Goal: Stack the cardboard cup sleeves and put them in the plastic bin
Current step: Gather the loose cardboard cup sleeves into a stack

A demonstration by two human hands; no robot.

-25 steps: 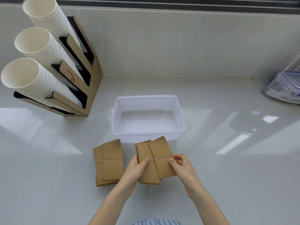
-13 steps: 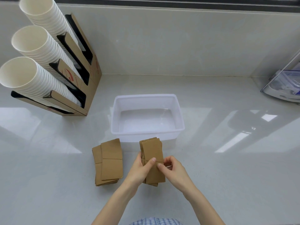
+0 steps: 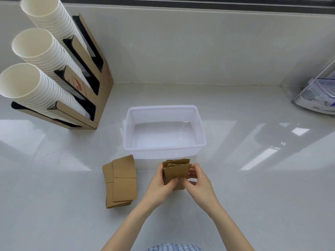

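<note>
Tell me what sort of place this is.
Likely a café or drinks prep counter: a cardboard dispenser holds stacked paper cups, and both hands square up cardboard cup sleeves beside a plastic bin.

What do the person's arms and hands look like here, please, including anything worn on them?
Both forearms are bare, with no sleeves showing. The left hand and right hand wear no gloves, rings, watch or bracelets. A blue-and-white checked garment shows at the bottom edge.
</note>
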